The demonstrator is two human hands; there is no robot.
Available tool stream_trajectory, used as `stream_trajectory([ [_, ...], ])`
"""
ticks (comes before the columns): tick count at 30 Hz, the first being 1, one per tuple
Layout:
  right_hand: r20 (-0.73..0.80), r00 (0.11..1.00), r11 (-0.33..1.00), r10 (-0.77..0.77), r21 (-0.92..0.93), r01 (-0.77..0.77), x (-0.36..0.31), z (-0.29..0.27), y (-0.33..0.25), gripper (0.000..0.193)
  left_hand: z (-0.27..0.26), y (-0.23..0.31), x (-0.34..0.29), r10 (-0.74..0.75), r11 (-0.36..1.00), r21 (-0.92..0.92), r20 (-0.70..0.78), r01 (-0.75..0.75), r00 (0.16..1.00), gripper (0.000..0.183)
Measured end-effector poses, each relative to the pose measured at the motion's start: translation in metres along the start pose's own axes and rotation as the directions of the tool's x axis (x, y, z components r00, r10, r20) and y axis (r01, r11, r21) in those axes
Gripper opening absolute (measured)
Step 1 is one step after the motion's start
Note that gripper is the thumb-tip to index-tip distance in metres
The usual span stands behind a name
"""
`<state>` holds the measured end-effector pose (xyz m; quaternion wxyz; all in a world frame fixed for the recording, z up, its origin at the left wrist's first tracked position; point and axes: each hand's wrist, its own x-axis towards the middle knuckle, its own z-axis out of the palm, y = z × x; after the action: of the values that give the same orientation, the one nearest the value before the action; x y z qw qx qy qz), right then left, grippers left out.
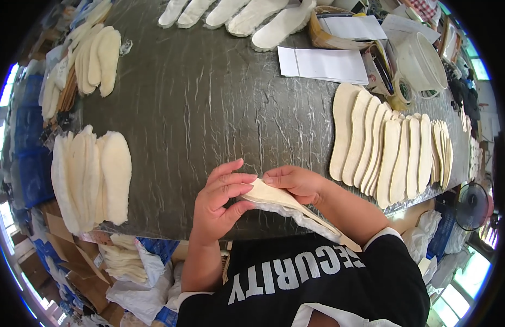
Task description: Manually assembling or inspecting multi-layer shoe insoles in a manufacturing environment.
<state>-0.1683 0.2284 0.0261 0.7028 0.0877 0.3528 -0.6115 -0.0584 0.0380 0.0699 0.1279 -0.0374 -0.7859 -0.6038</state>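
Insole [275, 195] above the near edge of the bench [203, 120], fleece [302, 218] underneath — left hand [217, 200] pinching its tip, right hand [297, 185] pinching the rim close by. Light, even pressure should serve best — keeps edges flush.

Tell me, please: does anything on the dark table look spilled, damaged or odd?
Nothing looks spilled or damaged. The dark, glossy table surface is creased all over, not smooth, and a small, crumpled greyish scrap lies stray beside cream, sole-shaped pieces, upper left.
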Motion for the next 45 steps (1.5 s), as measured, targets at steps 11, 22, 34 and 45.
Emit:
stream_trajectory([
  [11,0.100,0.994,0.989,-0.051,-0.132,0.064,-0.009,-0.003,0.018,0.043,0.004,0.006,-0.008,-0.241,0.965,-0.114,-0.029,0.236,0.970,0.010],
  [22,0.209,0.978,0.138,-0.024,-0.968,0.211,-0.038,0.021,-0.007,0.051,0.007,-0.012,-0.044,-0.493,0.865,-0.142,-0.057,0.482,0.868,0.010],
  [34,0.192,0.957,-0.135,-0.216,-0.977,0.166,-0.038,0.027,0.004,0.033,0.012,-0.008,-0.053,-0.527,0.832,-0.260,-0.098,0.490,0.844,0.012],
  [45,0.136,0.956,-0.095,-0.261,-0.989,0.115,-0.052,-0.003,0.001,0.049,0.003,-0.015,-0.072,-0.539,0.836,-0.206,-0.136,0.509,0.831,0.016],
])
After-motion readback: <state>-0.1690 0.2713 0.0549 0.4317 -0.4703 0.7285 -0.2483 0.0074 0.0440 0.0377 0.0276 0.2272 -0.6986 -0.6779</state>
